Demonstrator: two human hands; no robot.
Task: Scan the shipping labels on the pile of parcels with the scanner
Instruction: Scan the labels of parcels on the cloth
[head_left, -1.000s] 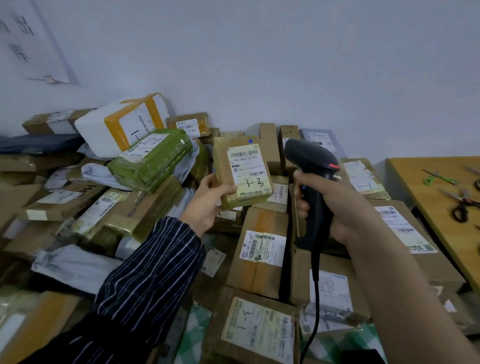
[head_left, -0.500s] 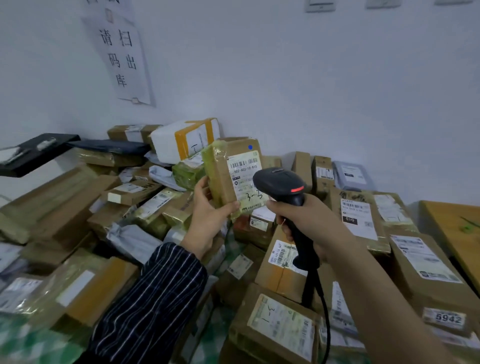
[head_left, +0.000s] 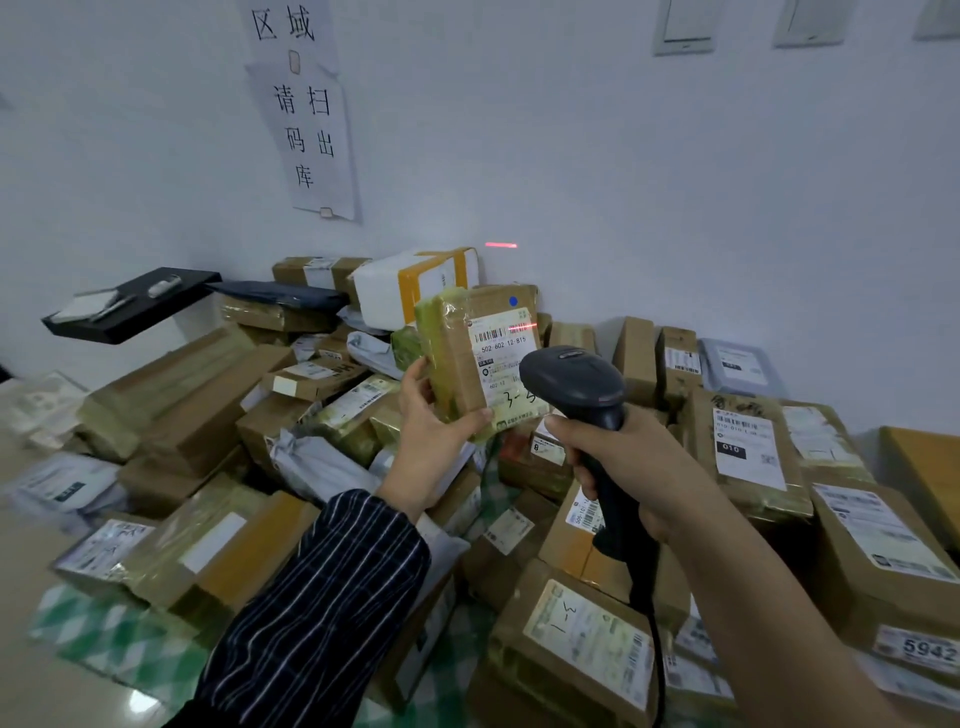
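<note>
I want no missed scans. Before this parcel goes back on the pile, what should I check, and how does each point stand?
1. Left hand grips the held parcel: ok.
2. Its shipping label faces the scanner: ok.
3. Right hand grips the scanner's handle: ok.
4. Red scan line crosses the whole barcode: not ok. It sits at the label's right edge, and a stretch of it lands on the wall.
5. Scan registered: cannot tell.
</note>
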